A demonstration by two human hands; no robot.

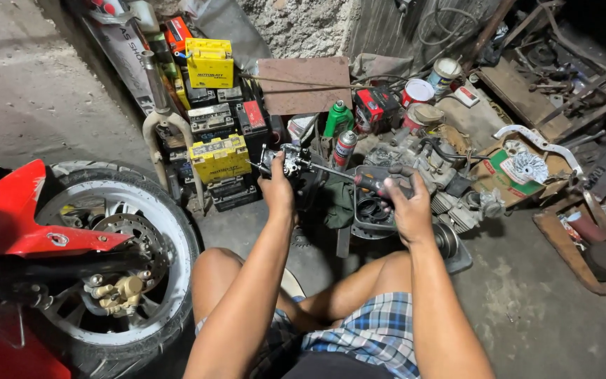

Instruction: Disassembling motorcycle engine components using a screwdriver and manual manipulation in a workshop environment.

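Gripping carburetor (290,160), left hand (277,188) fingers closed; right hand (407,205) clenched round screwdriver (359,178).

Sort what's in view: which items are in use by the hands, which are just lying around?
In use:
- small grey metal carburettor, held by left hand
- red-and-black-handled screwdriver, held by right hand, tip at the carburettor

Lying about:
- yellow box-shaped batteries
- green spray can
- grey engine block
- black motorcycle front wheel

I have one view, from the head. It looks steeply down, close over my hands and knees.
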